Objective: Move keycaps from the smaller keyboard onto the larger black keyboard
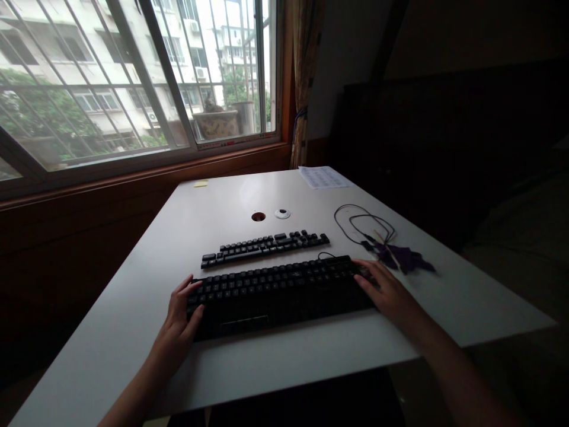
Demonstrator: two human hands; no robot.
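Note:
A black computer keyboard [271, 296] lies on the white table, held at both ends. My left hand [180, 314] grips its left end, the thumb over the top and the fingers along the side edge. My right hand [380, 284] grips the right end in the same way. Keys fill the keyboard's far rows, while its near part is dark and shows no caps that I can make out. Just behind it, loose black keycaps [262, 249] stand lined up in rows.
Right of the keyboard lie a looped black cable [362, 207], a purple cloth [406, 258] and a thin stick [393, 255]. Farther back are a round hole [258, 217], its white cover [283, 213], printed paper [325, 177] and a yellow note [201, 183]. A barred window stands beyond.

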